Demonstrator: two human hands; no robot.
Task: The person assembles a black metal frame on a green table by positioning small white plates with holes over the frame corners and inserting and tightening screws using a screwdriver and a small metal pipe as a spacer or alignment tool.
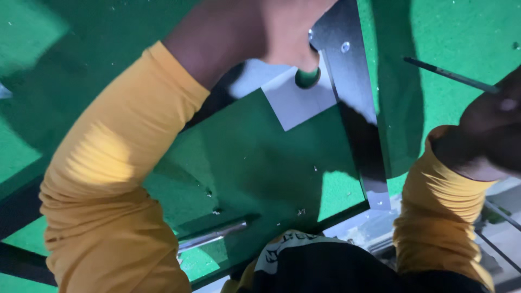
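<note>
The green mat point(255, 163) lies open at the centre, dotted only with small screws point(217, 210). At twelve o'clock the left hand point(282, 32) rests on the metal bracket point(353, 92), blocking that way. At three o'clock the right hand point(488, 130) and a thin rod point(450, 75) narrow the passage.

A metal bracket point(353, 103) lies on the board point(255, 163); a thin rod point(450, 75) lies to its right.
</note>
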